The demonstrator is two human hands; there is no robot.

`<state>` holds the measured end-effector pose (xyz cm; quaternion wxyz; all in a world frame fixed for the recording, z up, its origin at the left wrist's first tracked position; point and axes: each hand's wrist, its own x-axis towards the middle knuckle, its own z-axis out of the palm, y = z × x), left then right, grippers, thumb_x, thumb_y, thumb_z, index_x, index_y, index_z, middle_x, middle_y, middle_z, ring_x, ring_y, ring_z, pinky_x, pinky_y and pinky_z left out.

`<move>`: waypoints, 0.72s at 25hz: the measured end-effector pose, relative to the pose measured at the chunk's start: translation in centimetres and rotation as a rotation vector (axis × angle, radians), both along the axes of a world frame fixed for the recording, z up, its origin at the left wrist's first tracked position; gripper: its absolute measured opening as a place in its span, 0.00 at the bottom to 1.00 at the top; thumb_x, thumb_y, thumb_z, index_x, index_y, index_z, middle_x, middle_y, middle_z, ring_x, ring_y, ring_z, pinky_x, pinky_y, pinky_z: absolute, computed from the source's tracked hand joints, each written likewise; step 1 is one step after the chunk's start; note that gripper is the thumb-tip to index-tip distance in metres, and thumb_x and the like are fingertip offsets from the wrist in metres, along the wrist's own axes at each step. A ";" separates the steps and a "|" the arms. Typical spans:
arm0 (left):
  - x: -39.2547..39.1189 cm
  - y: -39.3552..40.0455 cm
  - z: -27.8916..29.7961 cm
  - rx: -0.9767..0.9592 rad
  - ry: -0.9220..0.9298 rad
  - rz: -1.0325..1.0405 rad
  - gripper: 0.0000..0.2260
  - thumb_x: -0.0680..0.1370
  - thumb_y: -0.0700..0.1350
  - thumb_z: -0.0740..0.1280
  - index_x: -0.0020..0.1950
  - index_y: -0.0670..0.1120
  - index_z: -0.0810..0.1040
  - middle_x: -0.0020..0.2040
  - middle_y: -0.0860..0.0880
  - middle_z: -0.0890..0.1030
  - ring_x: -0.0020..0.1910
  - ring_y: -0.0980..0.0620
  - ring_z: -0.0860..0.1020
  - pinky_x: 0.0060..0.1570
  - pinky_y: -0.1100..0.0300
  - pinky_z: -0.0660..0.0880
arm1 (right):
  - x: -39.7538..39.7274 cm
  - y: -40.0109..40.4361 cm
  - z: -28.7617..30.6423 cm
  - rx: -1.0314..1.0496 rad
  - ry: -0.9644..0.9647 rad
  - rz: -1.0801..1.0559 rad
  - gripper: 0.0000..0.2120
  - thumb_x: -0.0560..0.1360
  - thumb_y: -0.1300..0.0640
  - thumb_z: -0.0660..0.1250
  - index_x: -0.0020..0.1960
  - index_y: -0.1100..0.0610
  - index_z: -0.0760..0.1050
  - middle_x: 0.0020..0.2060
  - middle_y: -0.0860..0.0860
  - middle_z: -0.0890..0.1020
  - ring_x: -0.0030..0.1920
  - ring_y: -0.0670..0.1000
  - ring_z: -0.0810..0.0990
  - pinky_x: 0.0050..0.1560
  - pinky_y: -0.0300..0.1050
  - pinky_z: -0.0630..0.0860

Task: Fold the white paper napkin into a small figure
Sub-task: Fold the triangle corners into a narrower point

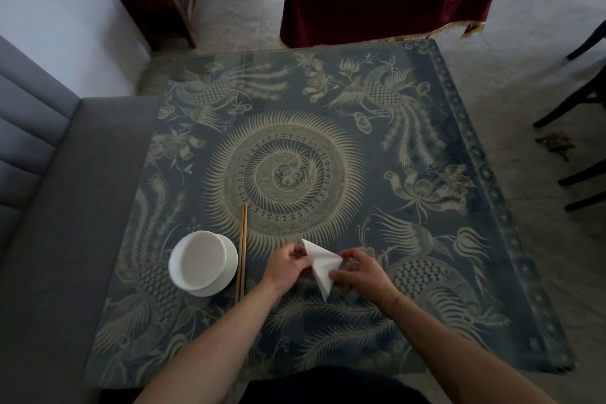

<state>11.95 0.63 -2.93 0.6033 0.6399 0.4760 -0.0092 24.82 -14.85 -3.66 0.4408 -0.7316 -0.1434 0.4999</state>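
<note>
The white paper napkin (321,263) is folded into a narrow kite-like shape, with one point up-left and one point down toward me. It sits just above the table near the front centre. My left hand (286,268) pinches its left edge with fingers closed on the paper. My right hand (358,271) grips its right side, thumb and fingers pressed on the fold. Part of the napkin is hidden under my fingers.
A white bowl on a white saucer (202,262) stands left of my hands, with a pair of wooden chopsticks (242,252) lying beside it. The patterned blue table (426,193) stretches ahead. A grey sofa (49,207) is left, dark chair legs (580,154) right.
</note>
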 end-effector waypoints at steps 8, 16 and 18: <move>-0.2 -1.2 -1.0 0.002 0.063 0.009 0.13 0.76 0.44 0.73 0.58 0.48 0.75 0.46 0.47 0.84 0.39 0.54 0.83 0.29 0.67 0.73 | -1.2 0.2 0.0 -0.164 -0.388 0.174 0.30 0.66 0.54 0.73 0.66 0.42 0.68 0.35 0.46 0.82 0.36 0.42 0.80 0.41 0.44 0.79; -0.6 -2.4 -0.8 0.626 0.144 -0.349 0.21 0.76 0.51 0.71 0.68 0.53 0.71 0.53 0.55 0.78 0.53 0.53 0.77 0.46 0.57 0.74 | -1.4 -1.4 0.8 -0.254 -0.970 0.297 0.28 0.73 0.45 0.70 0.70 0.46 0.65 0.55 0.47 0.82 0.50 0.54 0.82 0.38 0.46 0.74; -1.2 -2.4 -1.0 0.918 0.071 -0.600 0.19 0.77 0.50 0.70 0.66 0.50 0.73 0.59 0.50 0.76 0.57 0.48 0.75 0.51 0.55 0.74 | -1.5 -2.0 0.6 -0.096 -1.148 0.390 0.25 0.71 0.48 0.73 0.65 0.53 0.73 0.54 0.51 0.80 0.52 0.56 0.80 0.43 0.50 0.77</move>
